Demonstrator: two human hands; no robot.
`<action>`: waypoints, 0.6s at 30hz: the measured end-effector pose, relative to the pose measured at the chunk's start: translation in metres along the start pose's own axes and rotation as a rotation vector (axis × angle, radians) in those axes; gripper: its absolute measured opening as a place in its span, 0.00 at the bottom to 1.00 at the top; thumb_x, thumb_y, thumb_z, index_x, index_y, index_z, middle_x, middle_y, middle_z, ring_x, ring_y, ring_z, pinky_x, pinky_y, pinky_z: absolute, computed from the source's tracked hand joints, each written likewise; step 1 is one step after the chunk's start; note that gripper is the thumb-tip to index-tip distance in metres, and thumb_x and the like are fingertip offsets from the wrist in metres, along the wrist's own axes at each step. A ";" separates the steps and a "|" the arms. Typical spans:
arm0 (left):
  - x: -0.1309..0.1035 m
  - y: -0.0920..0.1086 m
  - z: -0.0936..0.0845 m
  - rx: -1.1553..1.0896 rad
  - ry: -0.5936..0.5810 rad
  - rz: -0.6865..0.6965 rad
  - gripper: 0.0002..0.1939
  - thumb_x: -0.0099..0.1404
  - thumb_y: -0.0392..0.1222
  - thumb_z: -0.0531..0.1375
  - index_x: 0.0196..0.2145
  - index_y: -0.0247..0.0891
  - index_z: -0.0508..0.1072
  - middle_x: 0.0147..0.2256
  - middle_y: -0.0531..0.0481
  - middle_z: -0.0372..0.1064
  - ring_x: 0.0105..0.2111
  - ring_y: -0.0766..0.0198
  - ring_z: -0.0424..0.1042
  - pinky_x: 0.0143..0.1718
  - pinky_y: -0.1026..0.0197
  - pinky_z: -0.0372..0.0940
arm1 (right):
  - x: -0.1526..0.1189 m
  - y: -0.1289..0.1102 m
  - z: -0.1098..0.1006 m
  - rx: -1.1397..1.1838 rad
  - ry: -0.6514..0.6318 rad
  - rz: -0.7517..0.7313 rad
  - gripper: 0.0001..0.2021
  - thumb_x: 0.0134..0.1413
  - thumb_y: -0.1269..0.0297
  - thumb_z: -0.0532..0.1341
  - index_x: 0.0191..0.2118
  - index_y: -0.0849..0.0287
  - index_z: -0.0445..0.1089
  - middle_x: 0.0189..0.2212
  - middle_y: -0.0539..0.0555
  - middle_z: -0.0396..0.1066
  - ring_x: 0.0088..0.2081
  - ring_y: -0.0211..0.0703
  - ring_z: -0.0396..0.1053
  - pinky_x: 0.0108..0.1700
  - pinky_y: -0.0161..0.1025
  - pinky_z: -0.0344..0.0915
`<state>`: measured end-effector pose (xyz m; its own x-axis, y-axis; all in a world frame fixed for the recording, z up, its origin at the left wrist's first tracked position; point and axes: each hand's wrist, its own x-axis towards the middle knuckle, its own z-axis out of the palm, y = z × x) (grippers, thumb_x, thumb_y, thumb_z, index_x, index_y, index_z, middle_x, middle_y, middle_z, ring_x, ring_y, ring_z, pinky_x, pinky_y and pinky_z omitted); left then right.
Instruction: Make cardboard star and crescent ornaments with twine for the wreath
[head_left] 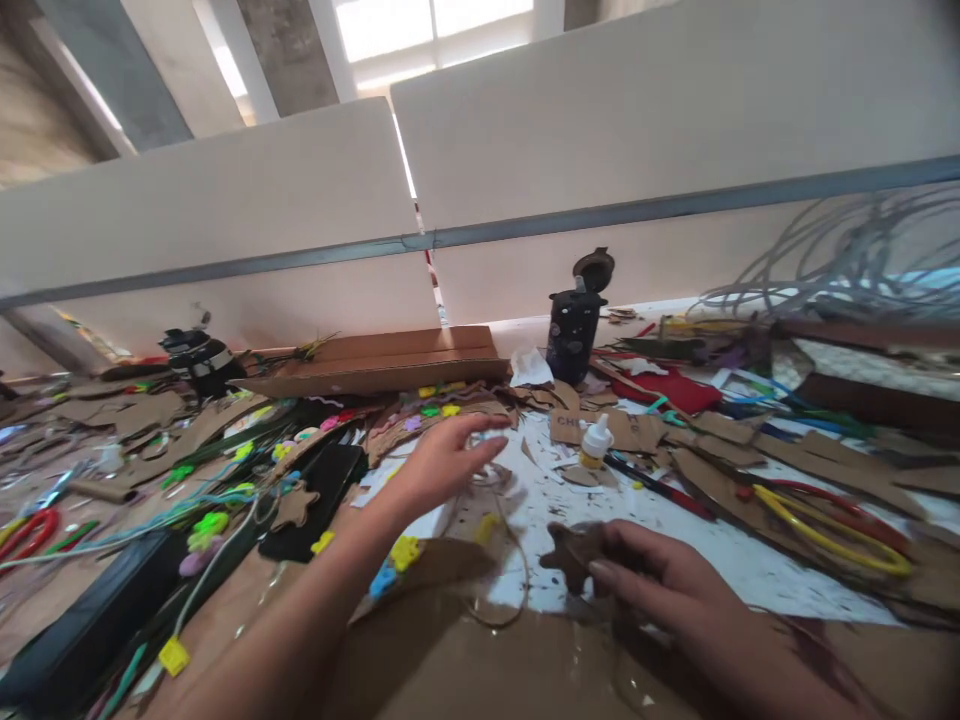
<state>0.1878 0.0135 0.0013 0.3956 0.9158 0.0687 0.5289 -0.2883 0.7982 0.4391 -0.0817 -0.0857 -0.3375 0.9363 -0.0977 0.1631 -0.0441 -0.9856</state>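
My right hand [675, 585] pinches a brown star- or flower-shaped cardboard cutout [571, 556] between thumb and fingers, at the lower right of centre. A thin brown string [526, 575] curves down beside the cutout; where its ends go is unclear. In the middle, my left hand [442, 460] is stretched forward over the white sheet [547, 490], fingers and thumb apart, with nothing clearly held. A small white glue bottle [597, 442] with a yellow label stands upright to the right of that hand. Another cardboard cutout [295, 506] lies on a black phone-like slab [330, 490] at left.
Cardboard scraps [832, 465] litter the table. Scissors with red handles [37, 535] lie far left, and yellow-and-red handles [832, 530] at right. A dark bottle [574, 335] with its lid up stands behind, near a long cardboard tray [375, 370]. A white partition [637, 120] closes the back.
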 end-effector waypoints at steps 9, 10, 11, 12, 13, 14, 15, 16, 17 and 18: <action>-0.036 0.005 0.060 -0.183 -0.271 -0.123 0.13 0.62 0.51 0.64 0.35 0.38 0.76 0.32 0.52 0.74 0.33 0.62 0.70 0.34 0.61 0.61 | -0.001 -0.020 0.001 0.059 -0.002 -0.047 0.17 0.60 0.48 0.63 0.37 0.60 0.71 0.30 0.50 0.67 0.33 0.41 0.63 0.35 0.36 0.59; -0.036 0.003 0.064 -0.211 -0.253 -0.131 0.12 0.61 0.50 0.65 0.33 0.38 0.75 0.30 0.52 0.73 0.32 0.63 0.68 0.33 0.62 0.60 | -0.001 -0.021 0.001 0.044 0.003 -0.054 0.17 0.61 0.49 0.62 0.37 0.60 0.71 0.30 0.50 0.67 0.33 0.41 0.63 0.36 0.37 0.59; -0.036 0.001 0.068 -0.244 -0.234 -0.138 0.12 0.60 0.50 0.65 0.32 0.38 0.74 0.29 0.53 0.71 0.31 0.63 0.66 0.33 0.61 0.59 | -0.002 -0.021 0.001 0.033 0.012 -0.060 0.16 0.62 0.50 0.62 0.38 0.60 0.71 0.31 0.50 0.68 0.34 0.41 0.64 0.37 0.37 0.59; -0.036 0.000 0.070 -0.279 -0.220 -0.146 0.13 0.59 0.50 0.65 0.31 0.38 0.73 0.29 0.52 0.70 0.30 0.63 0.66 0.33 0.61 0.59 | -0.002 -0.020 0.001 0.032 0.019 -0.061 0.16 0.63 0.50 0.61 0.39 0.60 0.71 0.31 0.51 0.68 0.34 0.41 0.64 0.37 0.37 0.60; -0.035 -0.001 0.072 -0.313 -0.205 -0.156 0.13 0.58 0.51 0.65 0.30 0.38 0.73 0.28 0.52 0.69 0.30 0.63 0.65 0.33 0.61 0.59 | -0.002 -0.019 0.000 0.041 0.022 -0.058 0.17 0.63 0.49 0.61 0.40 0.60 0.71 0.32 0.51 0.69 0.35 0.41 0.64 0.37 0.37 0.60; -0.034 -0.002 0.073 -0.342 -0.190 -0.169 0.14 0.57 0.52 0.65 0.30 0.38 0.72 0.28 0.52 0.69 0.29 0.63 0.65 0.32 0.60 0.59 | -0.001 -0.018 0.001 0.059 0.020 -0.051 0.17 0.63 0.49 0.61 0.41 0.60 0.71 0.33 0.51 0.69 0.35 0.42 0.65 0.38 0.37 0.60; -0.033 -0.003 0.073 -0.368 -0.171 -0.182 0.15 0.56 0.53 0.66 0.29 0.38 0.71 0.27 0.52 0.69 0.29 0.63 0.65 0.32 0.60 0.58 | 0.000 -0.018 0.001 0.078 0.013 -0.047 0.17 0.62 0.49 0.62 0.41 0.60 0.71 0.33 0.51 0.69 0.36 0.42 0.65 0.38 0.37 0.60; -0.032 -0.003 0.072 -0.393 -0.150 -0.193 0.15 0.55 0.53 0.66 0.29 0.39 0.71 0.27 0.51 0.69 0.29 0.63 0.65 0.31 0.60 0.58 | 0.000 -0.017 0.001 0.098 0.000 -0.043 0.16 0.59 0.50 0.64 0.41 0.61 0.71 0.33 0.51 0.70 0.36 0.42 0.66 0.37 0.37 0.60; -0.032 -0.002 0.069 -0.422 -0.131 -0.206 0.15 0.54 0.53 0.67 0.29 0.39 0.71 0.27 0.51 0.70 0.29 0.63 0.66 0.31 0.60 0.59 | 0.001 -0.018 0.002 0.118 -0.020 -0.029 0.16 0.55 0.53 0.66 0.41 0.61 0.71 0.33 0.51 0.70 0.35 0.41 0.66 0.37 0.37 0.61; -0.031 -0.001 0.066 -0.456 -0.112 -0.221 0.16 0.53 0.53 0.68 0.29 0.39 0.71 0.27 0.50 0.72 0.29 0.62 0.67 0.31 0.60 0.60 | 0.002 -0.019 0.002 0.132 -0.047 0.001 0.16 0.50 0.57 0.68 0.41 0.61 0.71 0.32 0.51 0.70 0.34 0.40 0.67 0.35 0.36 0.61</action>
<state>0.2245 -0.0328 -0.0415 0.4028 0.8983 -0.1752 0.2376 0.0822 0.9679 0.4337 -0.0797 -0.0675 -0.3813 0.9188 -0.1020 0.0410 -0.0934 -0.9948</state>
